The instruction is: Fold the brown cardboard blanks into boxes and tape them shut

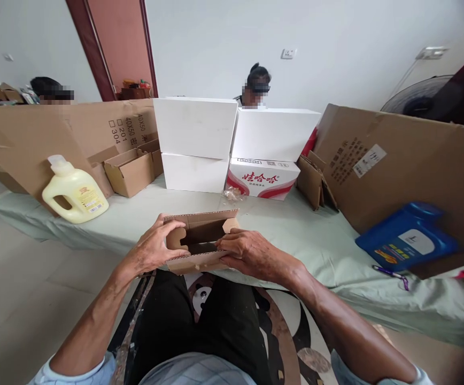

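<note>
A small brown cardboard box [200,264], its top unfolded, sits at the near edge of the green-clothed table [200,200]. My left hand [155,245] grips its left end, with the fingers bent over a side flap and the wall. At the right end, my right hand [245,249] holds the near wall, its fingers reaching over the edge into the box. A side flap [231,224] stands up beside the right fingers. The inside of the box looks dark, and part of its floor is hidden.
Stacked white cartons [194,128] stand at the back, one printed red [263,179]. A yellow jug [74,190] and open cardboard boxes [131,174] are on the left. A blue bottle [408,235] leans against a large carton [376,155] at right. Two people sit beyond.
</note>
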The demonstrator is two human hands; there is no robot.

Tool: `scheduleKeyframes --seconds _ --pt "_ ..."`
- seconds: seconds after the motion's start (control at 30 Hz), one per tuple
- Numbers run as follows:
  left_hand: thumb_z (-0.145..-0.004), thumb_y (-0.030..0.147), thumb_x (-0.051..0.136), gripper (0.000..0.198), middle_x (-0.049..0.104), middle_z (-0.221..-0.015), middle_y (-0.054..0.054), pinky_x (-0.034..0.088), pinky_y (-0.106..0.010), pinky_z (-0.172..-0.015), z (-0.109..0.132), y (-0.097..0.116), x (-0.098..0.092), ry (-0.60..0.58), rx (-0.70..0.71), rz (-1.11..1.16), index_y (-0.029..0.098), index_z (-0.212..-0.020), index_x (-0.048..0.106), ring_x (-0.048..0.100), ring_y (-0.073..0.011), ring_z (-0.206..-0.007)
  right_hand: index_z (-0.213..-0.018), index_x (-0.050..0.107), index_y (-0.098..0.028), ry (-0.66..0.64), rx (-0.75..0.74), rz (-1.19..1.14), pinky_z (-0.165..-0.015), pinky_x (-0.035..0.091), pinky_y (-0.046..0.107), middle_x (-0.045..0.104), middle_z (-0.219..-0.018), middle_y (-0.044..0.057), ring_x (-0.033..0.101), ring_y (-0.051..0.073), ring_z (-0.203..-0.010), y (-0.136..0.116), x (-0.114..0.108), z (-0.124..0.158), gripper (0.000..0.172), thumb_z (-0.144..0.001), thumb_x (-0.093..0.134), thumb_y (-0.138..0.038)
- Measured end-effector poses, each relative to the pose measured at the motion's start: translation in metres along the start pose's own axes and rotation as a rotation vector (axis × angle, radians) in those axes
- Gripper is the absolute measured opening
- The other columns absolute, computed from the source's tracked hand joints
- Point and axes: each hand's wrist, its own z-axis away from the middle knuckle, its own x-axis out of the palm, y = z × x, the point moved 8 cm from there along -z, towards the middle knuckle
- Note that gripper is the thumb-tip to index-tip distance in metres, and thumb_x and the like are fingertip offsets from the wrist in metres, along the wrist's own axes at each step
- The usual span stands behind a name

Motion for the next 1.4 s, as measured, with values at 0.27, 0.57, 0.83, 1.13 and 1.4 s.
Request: scheduleKeyframes --seconds 0.27,0.57,0.83,1.13,1.4 --pt "-0.09 0.058 0.081 0.044 0.059 -0.132 -0.007 0.064 -0.04 -0.088 -0.002 0.003 0.002 -0.031 0.05 0.078 0.032 -0.125 0.072 0.065 -0.027 -0.113 -0.088 0.072 -0.02 -0.062 0.115 0.224 -0.074 0.039 0.036 0.072 -0.092 0.008 0.063 0.025 -0.093 0.006 0.007 -0.007 0.026 -0.095 0.087 -0.04" --pt "-0.076 0.068 0.094 0.077 0.057 -0.14 -0.009 0.06 -0.043 -0.109 0.009 -0.018 -0.01 -0.037 0.129 0.53 0.032 -0.133 0.058 0.062 -0.0299 -0.129 -0.114 0.073 -0.017 0.328 0.104 0.099 -0.073 0.042 0.036 0.071 -0.102 0.011 0.059 0.025 -0.092 0.024 -0.011 0.026 0.045 -0.103 0.073 -0.061" --pt "-0.057 0.049 0.106 0.108 0.052 -0.148 -0.011 0.059 -0.05 -0.112 0.019 -0.032 0.005 0.107 0.107 0.366 0.032 -0.144 0.044 0.062 -0.0323 -0.135 -0.117 0.075 -0.022 0.555 0.185 -0.237 -0.077 0.049 0.036 0.062 -0.09 0.004 0.06 0.022 -0.085 0.045 -0.023 0.05 0.049 -0.1 0.073 -0.069" --pt "-0.061 0.051 0.103 0.107 0.054 -0.125 -0.006 0.058 -0.044 -0.103 0.024 -0.036 0.012 0.215 0.064 0.403 0.031 -0.144 0.039 0.063 -0.026 -0.115 -0.128 0.072 -0.027 0.748 0.242 -0.401 -0.088 0.056 0.037 0.067 -0.113 0.007 0.065 0.024 -0.103 0.062 -0.006 0.069 0.051 -0.096 0.08 -0.066" --pt "-0.062 0.043 0.099 0.099 0.052 -0.12 -0.004 0.056 -0.039 -0.097 0.025 -0.028 0.007 0.233 0.072 0.351 0.031 -0.141 0.04 0.062 -0.0247 -0.112 -0.143 0.064 -0.027 0.658 0.329 -0.445 -0.101 0.057 0.042 0.063 -0.135 0.011 0.065 0.029 -0.124 0.075 0.015 0.07 0.066 -0.097 0.074 -0.073"
